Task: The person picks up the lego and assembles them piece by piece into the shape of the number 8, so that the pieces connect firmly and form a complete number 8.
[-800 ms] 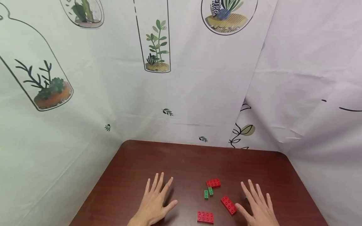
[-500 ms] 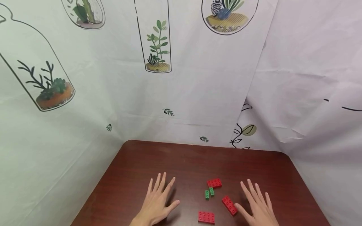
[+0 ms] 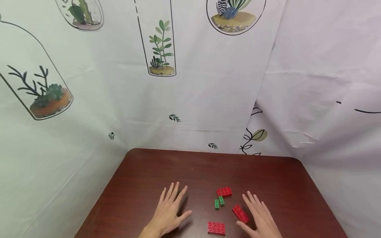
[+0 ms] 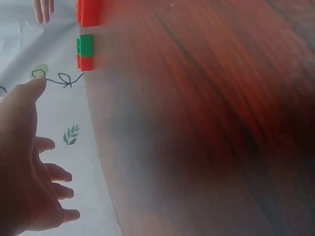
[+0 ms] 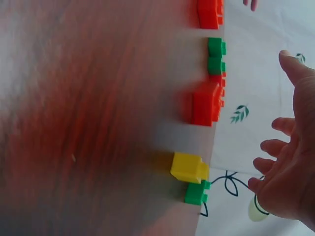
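Both hands hover over the table with fingers spread and nothing held. My left hand (image 3: 169, 211) is left of the bricks. My right hand (image 3: 259, 218) is beside a slanted red brick (image 3: 240, 214), its thumb close to the brick's near end. Another red brick (image 3: 216, 228) lies nearer the front, between the hands. Farther back is a third red brick (image 3: 224, 191), with two small green bricks (image 3: 216, 204) just in front of it. The right wrist view also shows a yellow brick (image 5: 187, 167) and a green brick (image 5: 195, 193), both hidden behind the right hand in the head view.
The dark red-brown wooden table (image 3: 166, 165) has rounded far corners. White cloth (image 3: 143, 109) printed with plants in jars hangs behind it and along both sides.
My right hand has shifted left toward the slanted red brick, its fingers closer together. The left hand has drifted slightly right. The bricks keep their places.
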Available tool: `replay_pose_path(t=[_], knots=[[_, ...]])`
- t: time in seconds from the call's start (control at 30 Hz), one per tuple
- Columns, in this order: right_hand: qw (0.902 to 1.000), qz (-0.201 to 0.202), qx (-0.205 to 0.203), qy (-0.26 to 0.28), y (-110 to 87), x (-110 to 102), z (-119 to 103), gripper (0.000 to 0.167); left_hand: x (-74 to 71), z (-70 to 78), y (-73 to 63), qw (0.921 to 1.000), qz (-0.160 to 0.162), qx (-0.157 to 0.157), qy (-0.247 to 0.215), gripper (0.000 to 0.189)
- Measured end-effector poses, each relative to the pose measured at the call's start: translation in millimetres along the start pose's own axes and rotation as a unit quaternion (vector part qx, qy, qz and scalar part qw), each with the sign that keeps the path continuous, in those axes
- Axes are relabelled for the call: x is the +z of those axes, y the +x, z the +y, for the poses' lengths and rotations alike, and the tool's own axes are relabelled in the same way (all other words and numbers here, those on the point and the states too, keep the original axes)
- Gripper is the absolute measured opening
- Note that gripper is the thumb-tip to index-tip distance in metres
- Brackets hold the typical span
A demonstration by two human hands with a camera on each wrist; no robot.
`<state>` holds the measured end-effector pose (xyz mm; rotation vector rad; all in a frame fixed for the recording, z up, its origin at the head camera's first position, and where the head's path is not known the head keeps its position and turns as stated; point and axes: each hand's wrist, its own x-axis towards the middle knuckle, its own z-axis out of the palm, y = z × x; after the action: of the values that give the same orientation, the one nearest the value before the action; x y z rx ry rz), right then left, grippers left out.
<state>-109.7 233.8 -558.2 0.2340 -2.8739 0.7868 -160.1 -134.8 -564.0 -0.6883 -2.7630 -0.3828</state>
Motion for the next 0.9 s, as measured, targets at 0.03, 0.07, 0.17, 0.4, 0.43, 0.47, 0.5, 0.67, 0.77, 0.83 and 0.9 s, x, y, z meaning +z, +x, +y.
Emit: replay_pose_path(t=[0.03, 0.07, 0.17, 0.4, 0.43, 0.47, 0.5, 0.67, 0.77, 0.83, 0.9], knots=[[1.0000, 0.000, -0.006, 0.001, 0.2, 1.2, -1.1, 0.099, 0.9, 0.6, 1.3, 1.0000, -0.001, 0.002, -0.001, 0.085], [0.9999, -0.002, -0.010, 0.003, 0.3, 2.2, -2.3, 0.099, 1.8, 1.3, 2.6, 1.0000, -0.002, 0.005, -0.003, 0.085], [0.9995, -0.021, -0.013, 0.019, 0.7, 4.1, -6.3, 0.100, 5.3, 3.2, 7.4, 0.9999, -0.005, 0.013, -0.007, 0.087], [0.9932, -0.067, 0.012, 0.094, -0.8, 10.8, -19.1, 0.098, 16.8, 9.9, 18.9, 0.9987, -0.005, 0.047, -0.020, 0.090], [0.9929, -0.066, 0.009, 0.098, -1.4, 12.5, -20.3, 0.097, 18.5, 11.1, 20.5, 0.9985, -0.007, 0.049, -0.024, 0.090], [0.9931, -0.065, 0.005, 0.098, -1.9, 14.4, -21.3, 0.097, 20.2, 12.3, 21.9, 0.9983, -0.010, 0.050, -0.028, 0.091], [0.9933, -0.065, -0.001, 0.096, -2.4, 16.3, -22.0, 0.095, 21.5, 13.7, 23.2, 0.9981, -0.015, 0.050, -0.032, 0.091], [0.9939, -0.060, -0.025, 0.090, -4.0, 26.4, -23.4, 0.091, 26.3, 19.9, 29.7, 0.9975, -0.038, 0.044, -0.040, 0.091], [0.9934, -0.055, -0.038, 0.094, -5.3, 30.5, -23.7, 0.086, 28.3, 23.4, 33.4, 0.9969, -0.040, 0.047, -0.048, 0.089], [0.9924, -0.056, -0.044, 0.101, -5.8, 31.5, -24.5, 0.084, 30.2, 25.2, 35.4, 0.9968, -0.035, 0.050, -0.052, 0.088], [0.9913, -0.056, -0.057, 0.104, -6.1, 32.5, -25.2, 0.082, 32.3, 26.3, 37.1, 0.9969, -0.028, 0.054, -0.050, 0.087]])
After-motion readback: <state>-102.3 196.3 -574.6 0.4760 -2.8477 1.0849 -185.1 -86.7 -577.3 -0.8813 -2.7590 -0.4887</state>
